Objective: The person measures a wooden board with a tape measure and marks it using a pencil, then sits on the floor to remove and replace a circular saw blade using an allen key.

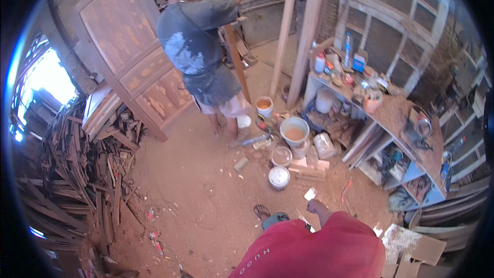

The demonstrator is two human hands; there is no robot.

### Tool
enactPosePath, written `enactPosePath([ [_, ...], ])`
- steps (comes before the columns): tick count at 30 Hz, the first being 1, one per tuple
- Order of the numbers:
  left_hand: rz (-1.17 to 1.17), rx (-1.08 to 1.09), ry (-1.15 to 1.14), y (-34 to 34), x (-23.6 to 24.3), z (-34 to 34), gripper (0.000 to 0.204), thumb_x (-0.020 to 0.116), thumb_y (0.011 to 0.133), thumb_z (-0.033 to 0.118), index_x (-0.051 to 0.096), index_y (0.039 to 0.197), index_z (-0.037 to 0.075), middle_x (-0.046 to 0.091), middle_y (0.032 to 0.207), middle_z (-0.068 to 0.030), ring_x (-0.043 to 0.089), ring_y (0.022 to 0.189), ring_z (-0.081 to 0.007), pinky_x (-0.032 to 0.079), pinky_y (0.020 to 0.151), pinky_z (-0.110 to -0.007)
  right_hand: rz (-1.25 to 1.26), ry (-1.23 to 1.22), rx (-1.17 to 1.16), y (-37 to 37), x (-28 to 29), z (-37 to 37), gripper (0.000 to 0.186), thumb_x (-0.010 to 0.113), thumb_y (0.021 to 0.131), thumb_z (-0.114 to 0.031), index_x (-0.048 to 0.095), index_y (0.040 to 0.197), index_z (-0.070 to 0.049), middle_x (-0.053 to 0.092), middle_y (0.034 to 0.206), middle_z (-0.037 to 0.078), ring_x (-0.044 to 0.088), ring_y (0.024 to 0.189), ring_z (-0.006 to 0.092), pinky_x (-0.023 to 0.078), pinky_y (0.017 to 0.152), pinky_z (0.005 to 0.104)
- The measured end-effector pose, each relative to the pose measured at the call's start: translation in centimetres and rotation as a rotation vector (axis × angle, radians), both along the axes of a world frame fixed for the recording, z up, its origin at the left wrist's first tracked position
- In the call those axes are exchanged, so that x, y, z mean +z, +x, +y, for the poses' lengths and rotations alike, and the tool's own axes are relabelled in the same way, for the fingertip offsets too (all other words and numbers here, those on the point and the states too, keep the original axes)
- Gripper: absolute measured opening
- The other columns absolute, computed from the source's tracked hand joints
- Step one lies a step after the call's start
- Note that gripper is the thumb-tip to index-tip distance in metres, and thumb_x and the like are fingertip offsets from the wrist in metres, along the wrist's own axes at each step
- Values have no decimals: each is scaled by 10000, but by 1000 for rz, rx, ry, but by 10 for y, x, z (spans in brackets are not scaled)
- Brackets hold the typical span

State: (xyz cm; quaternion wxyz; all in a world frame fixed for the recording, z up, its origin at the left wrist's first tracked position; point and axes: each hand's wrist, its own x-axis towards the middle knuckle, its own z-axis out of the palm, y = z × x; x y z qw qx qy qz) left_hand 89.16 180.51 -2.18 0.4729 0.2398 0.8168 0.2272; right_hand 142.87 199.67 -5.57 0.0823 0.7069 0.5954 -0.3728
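My right hand [315, 207] is low in the picture, its forearm coming out of my red clothing, with the fingers curled in. Just beyond its fingertips is a small white flat piece [310, 193]; I cannot tell whether the hand grips it or it lies on the ground. My left hand does not show. A sandalled foot [262, 210] rests on the dirt floor to the left. Ahead of the hand stand a white lidded tub [279, 177] and a round container [281, 156], beside some wood blocks [311, 171].
A co-worker [195, 46] stands ahead, arms raised at an upright plank [236, 64]. A panelled wooden door [123, 46] leans behind. Buckets [295, 129] cluster mid-floor. On the right is a cluttered shelf bench [393, 116]; scrap wood [77, 159] is heaped left, board offcuts [427, 247] lower right.
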Motion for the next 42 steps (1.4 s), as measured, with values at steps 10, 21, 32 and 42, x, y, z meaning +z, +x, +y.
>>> enactPosePath([
  [10,-25,369,198,-123,50,220,340,663,910,210,628,1159,-20,694,934,-153,672,742,-234,564,639,-368,310,286,34,-224,125,347,310,588,876,-297,694,1094,-104,699,1070,159,667,989,354,531,861,453],
  [21,36,-82,-16,-311,-3,337,343,670,898,253,662,1142,13,675,805,-99,636,662,-221,505,560,-348,174,39,99,-369,86,429,323,602,861,-299,714,1056,-67,707,1047,186,680,971,346,530,861,434],
  [32,149,-160,111,-509,12,634,377,671,873,249,676,1120,-35,715,969,-199,698,841,-265,537,767,-373,517,-265,-870,-438,-57,460,196,695,784,-241,696,902,-84,703,902,206,696,842,348,541,745,420],
  [42,-151,15,8,-507,9,873,368,701,878,236,656,1185,36,723,853,-103,671,665,-178,535,604,-314,141,3,62,-549,43,769,258,604,837,-251,712,1005,-88,698,973,198,678,910,372,540,792,456],
])
